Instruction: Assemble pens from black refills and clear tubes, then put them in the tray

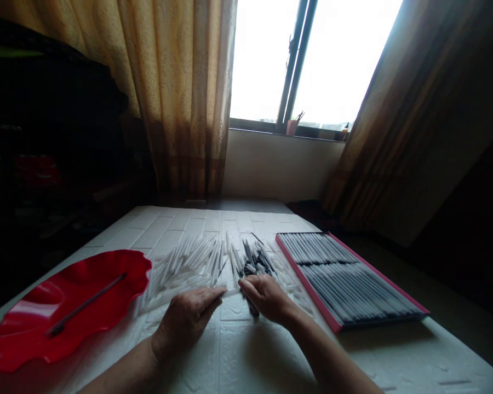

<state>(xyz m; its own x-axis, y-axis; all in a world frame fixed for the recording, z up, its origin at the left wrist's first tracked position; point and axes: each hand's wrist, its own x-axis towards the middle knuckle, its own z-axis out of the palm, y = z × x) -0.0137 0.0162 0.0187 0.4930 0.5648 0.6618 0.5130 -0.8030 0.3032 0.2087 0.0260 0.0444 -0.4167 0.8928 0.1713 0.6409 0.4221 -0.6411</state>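
Note:
My left hand is closed, with its fingers pressed together around a translucent white tube whose end points toward my other hand. My right hand is curled closed over a dark pen-like stick, whose lower end shows beneath the fingers. Its exact kind is not clear. Just beyond my hands lies a loose spread of translucent white tubes. A heap of dark sticks with black ends sits in front of my right hand.
On the right is a shallow pink-edged box with two rows of dark sticks in clear sleeves. A red wavy-rimmed tray at left holds one dark stick. A white brick-patterned table lies under everything, before a curtained window.

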